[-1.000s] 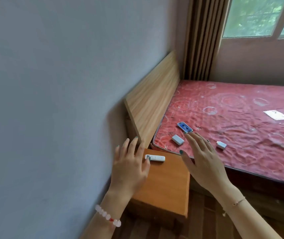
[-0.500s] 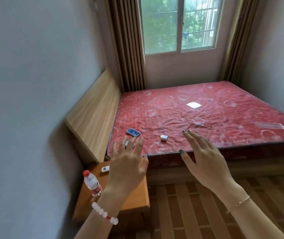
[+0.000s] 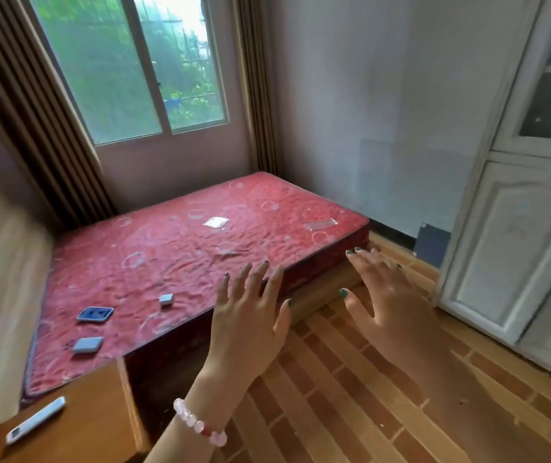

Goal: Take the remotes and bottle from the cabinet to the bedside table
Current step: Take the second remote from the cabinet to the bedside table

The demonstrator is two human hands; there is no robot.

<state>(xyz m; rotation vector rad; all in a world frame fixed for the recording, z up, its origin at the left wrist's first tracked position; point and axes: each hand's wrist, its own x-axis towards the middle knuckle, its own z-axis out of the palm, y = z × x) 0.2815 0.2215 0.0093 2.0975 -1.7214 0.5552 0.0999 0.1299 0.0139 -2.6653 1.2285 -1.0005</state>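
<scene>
A white remote (image 3: 35,420) lies on the wooden bedside table (image 3: 93,426) at the bottom left. The bottle is out of view. A white cabinet (image 3: 514,228) with panelled doors stands at the right edge. My left hand (image 3: 250,315) is held up over the floor beside the bed's edge, fingers spread and empty. My right hand (image 3: 387,295) is raised further right, fingers straight, holding nothing, pointing toward the cabinet.
A bed with a red mattress (image 3: 183,262) fills the middle; on it lie a blue device (image 3: 95,314), two small pale blocks (image 3: 87,344) (image 3: 166,299) and clear wrappers (image 3: 216,222). Wood-patterned floor (image 3: 351,396) lies between bed and cabinet. Window and curtains are behind.
The view has swung right from the bedside table toward the cabinet. The bottle has dropped out of view. Both hands stay open and empty, now over the floor.
</scene>
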